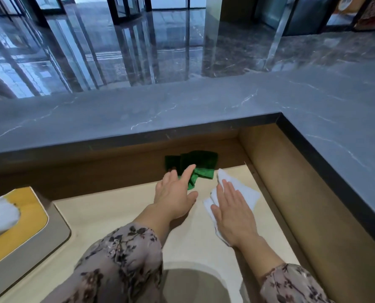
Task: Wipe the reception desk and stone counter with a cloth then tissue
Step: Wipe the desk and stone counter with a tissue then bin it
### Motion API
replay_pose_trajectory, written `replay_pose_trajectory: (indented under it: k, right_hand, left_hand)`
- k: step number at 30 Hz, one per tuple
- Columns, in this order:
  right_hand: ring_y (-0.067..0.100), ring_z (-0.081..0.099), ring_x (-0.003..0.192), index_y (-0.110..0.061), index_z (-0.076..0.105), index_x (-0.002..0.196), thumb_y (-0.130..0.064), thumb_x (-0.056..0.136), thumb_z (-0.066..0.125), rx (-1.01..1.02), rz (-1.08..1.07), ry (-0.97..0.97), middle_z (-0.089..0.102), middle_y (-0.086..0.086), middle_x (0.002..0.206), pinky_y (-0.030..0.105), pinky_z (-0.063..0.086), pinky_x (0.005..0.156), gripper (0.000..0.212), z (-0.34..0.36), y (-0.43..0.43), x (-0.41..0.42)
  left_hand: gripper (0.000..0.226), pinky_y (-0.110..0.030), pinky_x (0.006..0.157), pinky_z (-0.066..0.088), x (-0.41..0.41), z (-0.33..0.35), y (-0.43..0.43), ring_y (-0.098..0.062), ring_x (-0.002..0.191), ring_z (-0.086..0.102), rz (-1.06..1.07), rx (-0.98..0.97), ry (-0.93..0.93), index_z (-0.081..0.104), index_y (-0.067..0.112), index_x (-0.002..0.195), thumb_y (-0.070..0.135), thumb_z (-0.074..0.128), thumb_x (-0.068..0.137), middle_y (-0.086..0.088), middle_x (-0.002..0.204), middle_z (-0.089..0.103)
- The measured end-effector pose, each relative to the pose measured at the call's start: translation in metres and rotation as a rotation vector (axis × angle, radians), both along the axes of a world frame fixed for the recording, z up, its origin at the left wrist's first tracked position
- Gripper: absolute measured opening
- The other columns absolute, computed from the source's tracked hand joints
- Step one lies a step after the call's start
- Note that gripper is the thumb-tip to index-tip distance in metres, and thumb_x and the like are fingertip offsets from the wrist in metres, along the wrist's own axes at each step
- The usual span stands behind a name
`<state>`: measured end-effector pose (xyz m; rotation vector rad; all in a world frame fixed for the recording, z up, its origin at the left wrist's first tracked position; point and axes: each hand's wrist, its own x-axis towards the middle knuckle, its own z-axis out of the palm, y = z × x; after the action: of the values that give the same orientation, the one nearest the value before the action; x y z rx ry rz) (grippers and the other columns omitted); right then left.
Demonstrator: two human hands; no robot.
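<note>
A crumpled green cloth [200,169] lies at the back of the pale reception desk [121,215], partly in shadow under the grey stone counter [138,114]. My left hand [175,193] reaches toward it with straight fingers, the fingertips over the cloth's near edge. My right hand [232,211] lies flat with straight fingers on a white tissue [245,191] spread on the desk, right of the cloth. The tissue's near part is hidden under my palm.
A grey tissue box [40,235] with a yellow top and a tissue sticking out stands at the desk's left. The stone counter wraps round the back and right, with a brown wall [291,182] below it. Beyond is a glossy lobby floor.
</note>
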<state>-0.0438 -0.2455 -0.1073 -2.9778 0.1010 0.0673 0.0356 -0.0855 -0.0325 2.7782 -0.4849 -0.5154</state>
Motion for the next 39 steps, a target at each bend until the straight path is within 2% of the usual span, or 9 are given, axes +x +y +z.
replay_pose_trajectory:
  k: [5, 10, 16, 19, 21, 24, 28, 34, 39]
  right_hand:
    - [0.022, -0.008, 0.148, -0.017, 0.004, 0.154, -0.052, 0.074, -0.034, -0.071, -0.055, 0.006, -0.006, 0.004, 0.161, 0.035, -0.003, 0.117, 0.095, -0.001, -0.014, 0.031]
    - [0.021, -0.011, 0.148, -0.018, 0.0, 0.154, -0.048, 0.094, -0.006, -0.091, -0.135, 0.067, -0.009, 0.003, 0.161, 0.036, -0.001, 0.121, 0.067, 0.001, -0.015, 0.046]
    - [0.022, -0.006, 0.148, -0.011, 0.003, 0.153, -0.047, 0.091, -0.015, -0.08, -0.22, 0.065, -0.002, 0.007, 0.161, 0.035, 0.001, 0.12, 0.074, 0.005, -0.006, 0.049]
    - [0.029, 0.017, 0.145, -0.006, 0.027, 0.148, -0.043, 0.094, -0.006, -0.096, -0.239, 0.055, 0.025, 0.014, 0.155, 0.037, 0.012, 0.119, 0.073, 0.009, 0.015, 0.059]
    - [0.032, 0.042, 0.125, -0.006, 0.052, 0.124, -0.041, 0.093, 0.0, -0.056, -0.175, 0.042, 0.052, 0.015, 0.128, 0.041, 0.027, 0.112, 0.07, 0.011, 0.045, 0.072]
    - [0.03, 0.047, 0.117, -0.012, 0.06, 0.113, -0.042, 0.093, 0.001, -0.011, -0.026, 0.048, 0.059, 0.012, 0.119, 0.04, 0.028, 0.11, 0.07, 0.016, 0.105, 0.09]
    - [0.026, 0.047, 0.119, -0.015, 0.052, 0.128, -0.042, 0.102, 0.018, 0.061, 0.205, 0.094, 0.056, 0.007, 0.127, 0.038, 0.027, 0.11, 0.051, 0.022, 0.181, 0.099]
    - [0.023, 0.042, 0.128, -0.016, 0.041, 0.14, -0.043, 0.103, 0.019, 0.012, 0.409, 0.099, 0.046, 0.006, 0.143, 0.035, 0.028, 0.105, 0.051, 0.026, 0.193, 0.108]
    - [0.015, -0.011, 0.148, -0.019, 0.012, 0.154, -0.049, 0.099, 0.008, -0.031, 0.255, -0.008, -0.012, -0.003, 0.16, 0.028, -0.005, 0.118, 0.063, -0.001, 0.123, 0.137]
  left_hand:
    - [0.065, -0.048, 0.116, 0.014, 0.015, -0.003, -0.023, -0.036, 0.144, 0.013, -0.056, 0.12, 0.083, 0.001, 0.046, 0.15, 0.057, 0.035, 0.096, -0.014, 0.157, 0.018]
    - [0.062, -0.045, 0.111, 0.024, 0.025, -0.003, -0.033, -0.034, 0.137, 0.028, -0.051, 0.151, 0.065, 0.015, 0.033, 0.152, 0.048, 0.04, 0.097, -0.013, 0.15, 0.032]
    - [0.056, -0.037, 0.107, 0.032, 0.018, -0.001, 0.013, -0.03, 0.128, 0.037, 0.161, -0.082, -0.059, 0.031, 0.02, 0.149, 0.039, 0.044, 0.098, -0.014, 0.137, 0.046]
    - [0.056, -0.037, 0.1, 0.036, 0.015, 0.004, 0.064, -0.031, 0.119, 0.044, 0.36, -0.041, -0.143, 0.037, 0.015, 0.146, 0.042, 0.043, 0.097, -0.016, 0.126, 0.054]
    - [0.055, -0.038, 0.098, 0.038, 0.014, 0.008, 0.098, -0.032, 0.118, 0.045, 0.475, 0.002, -0.133, 0.038, 0.014, 0.145, 0.041, 0.043, 0.098, -0.017, 0.126, 0.053]
    - [0.052, -0.038, 0.1, 0.038, 0.01, 0.012, 0.136, -0.034, 0.121, 0.044, 0.509, 0.079, -0.113, 0.037, 0.015, 0.146, 0.037, 0.043, 0.099, -0.018, 0.131, 0.05]
    - [0.054, -0.037, 0.103, 0.038, 0.004, 0.007, 0.159, -0.032, 0.129, 0.039, 0.434, 0.194, -0.078, 0.029, 0.021, 0.149, 0.034, 0.043, 0.099, -0.017, 0.142, 0.04]
    - [0.068, -0.04, 0.111, 0.029, 0.0, -0.004, 0.16, -0.037, 0.142, 0.022, 0.336, 0.322, -0.012, 0.014, 0.021, 0.153, 0.027, 0.049, 0.095, -0.023, 0.156, 0.015]
    - [0.07, -0.043, 0.115, 0.022, -0.003, -0.011, 0.147, -0.038, 0.147, 0.006, 0.356, 0.383, 0.028, 0.009, 0.021, 0.154, 0.032, 0.046, 0.096, -0.026, 0.158, 0.001]
